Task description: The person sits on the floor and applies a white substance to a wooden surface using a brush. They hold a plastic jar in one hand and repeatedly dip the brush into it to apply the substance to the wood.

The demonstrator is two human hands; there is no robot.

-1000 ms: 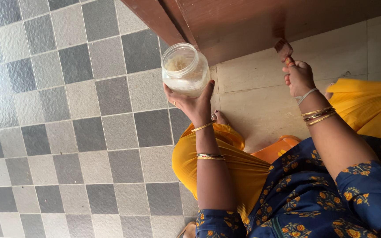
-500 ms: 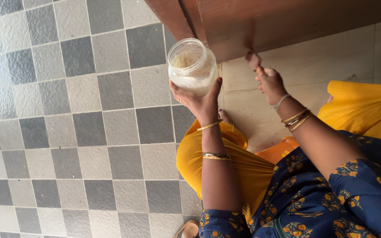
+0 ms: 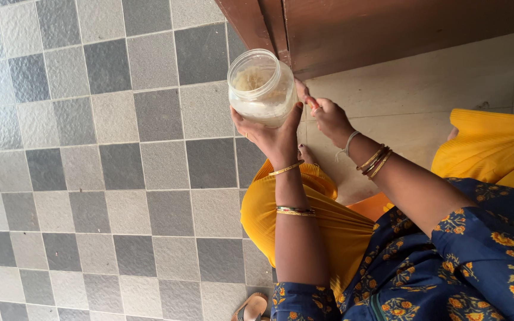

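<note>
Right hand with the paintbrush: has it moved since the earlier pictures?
Yes. The right hand has moved leftward along the brown wooden panel, now beside the clear plastic jar.

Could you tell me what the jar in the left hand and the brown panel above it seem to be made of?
The jar looks like clear plastic, possibly glass: see-through walls, a soft sheen, pale contents showing through. The brown panel looks like wood with a smooth reddish-brown coat, faint grain-like streaks showing. The left hand cups the jar from below.

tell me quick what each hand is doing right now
Left hand: closed around the clear jar.
Right hand: closed on a brush handle; bristles hidden behind the jar.
</note>
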